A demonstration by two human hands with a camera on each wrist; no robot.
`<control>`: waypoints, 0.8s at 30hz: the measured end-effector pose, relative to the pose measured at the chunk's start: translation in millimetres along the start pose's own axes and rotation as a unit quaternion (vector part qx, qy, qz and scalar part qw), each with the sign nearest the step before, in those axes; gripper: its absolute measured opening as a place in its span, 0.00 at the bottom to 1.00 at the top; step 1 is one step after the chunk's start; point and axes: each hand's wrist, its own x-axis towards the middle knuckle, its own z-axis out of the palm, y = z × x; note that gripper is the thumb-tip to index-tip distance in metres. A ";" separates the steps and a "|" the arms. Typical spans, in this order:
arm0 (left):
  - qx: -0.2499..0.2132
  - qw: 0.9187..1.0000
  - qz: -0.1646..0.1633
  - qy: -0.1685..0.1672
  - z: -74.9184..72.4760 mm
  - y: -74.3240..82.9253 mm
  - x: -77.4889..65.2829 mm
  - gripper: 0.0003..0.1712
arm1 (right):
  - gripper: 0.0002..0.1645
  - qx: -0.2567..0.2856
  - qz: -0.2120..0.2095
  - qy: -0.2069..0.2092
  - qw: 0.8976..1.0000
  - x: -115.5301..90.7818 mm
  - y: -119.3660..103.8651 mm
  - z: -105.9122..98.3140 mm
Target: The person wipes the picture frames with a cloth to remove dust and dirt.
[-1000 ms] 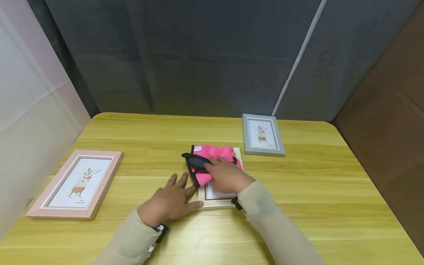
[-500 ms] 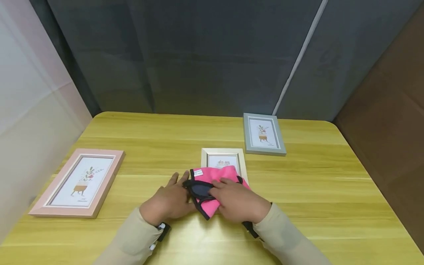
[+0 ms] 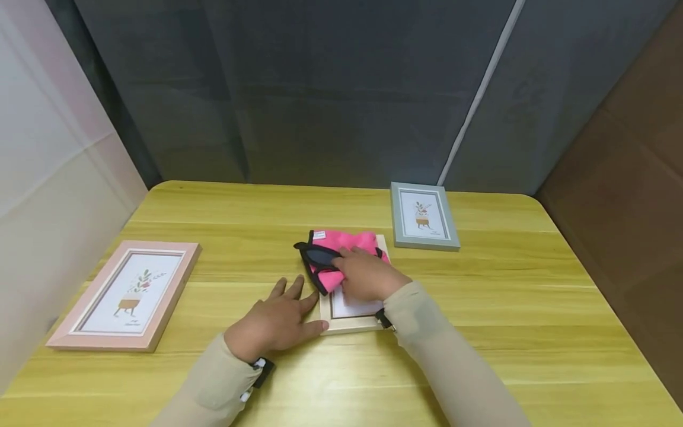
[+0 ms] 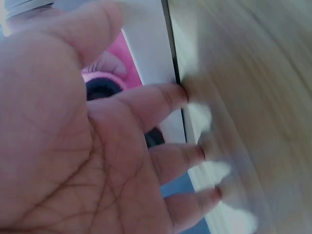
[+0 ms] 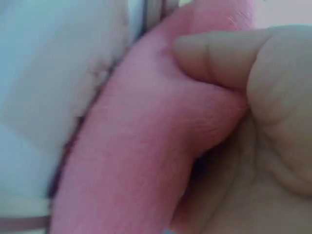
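Note:
A pink cleaning cloth (image 3: 349, 238) with black trim and a dark mesh patch lies over the upper part of a cream picture frame (image 3: 349, 325). My right hand (image 3: 369, 277) grips the cloth on top of it; in the right wrist view the thumb presses into the pink fabric (image 5: 131, 141). Spread out at the frame's lower left is my left hand (image 3: 273, 325), its thumb touching the frame's corner. Seen in the left wrist view, its fingers reach past the frame's side (image 4: 151, 48) to the wooden table. The cloth and right hand hide most of the picture.
A larger pink picture frame (image 3: 101, 342) lies on the left of the wooden table (image 3: 507, 332). Behind and to the right is a grey-blue frame (image 3: 427, 244), close to the cream one. Dark fabric (image 3: 341, 95) hangs beyond the table's far edge.
My right hand drew the cloth down to the frame's near end, then pushed it back up to the far end. The left hand stays beside the frame.

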 end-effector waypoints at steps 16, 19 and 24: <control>-0.059 0.990 0.033 0.122 -9.8 -14.8 18.9 0.29 | 0.09 0.097 -0.143 0.035 0.984 -71.4 29.5 -1.6; -0.083 0.982 0.045 0.164 -15.1 -23.8 32.6 0.28 | 0.07 0.066 -0.171 0.046 0.982 -80.1 20.4 4.5; -0.099 0.983 0.063 0.144 -14.2 -30.8 48.2 0.32 | 0.12 -0.033 -0.169 0.048 0.984 -88.5 -7.2 19.6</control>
